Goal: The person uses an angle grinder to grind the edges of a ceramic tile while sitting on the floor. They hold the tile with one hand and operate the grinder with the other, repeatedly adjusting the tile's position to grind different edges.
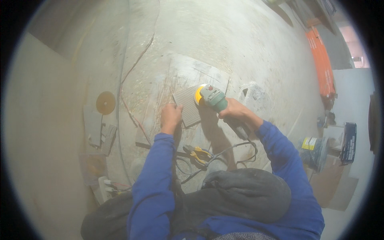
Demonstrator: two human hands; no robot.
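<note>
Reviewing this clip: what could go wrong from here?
The bare left hand is at the edge of the ribbed tile, close to the grinder; a slip might cut it.

Only the right hand holds the grinder, so a kickback could be hard to control.

The cord loops near the pliers and might snag.

Long blue sleeves (153, 176), dark grey trousers (244, 192)

The grinder (215, 99) hides part of the ribbed tile (187, 105)
</note>
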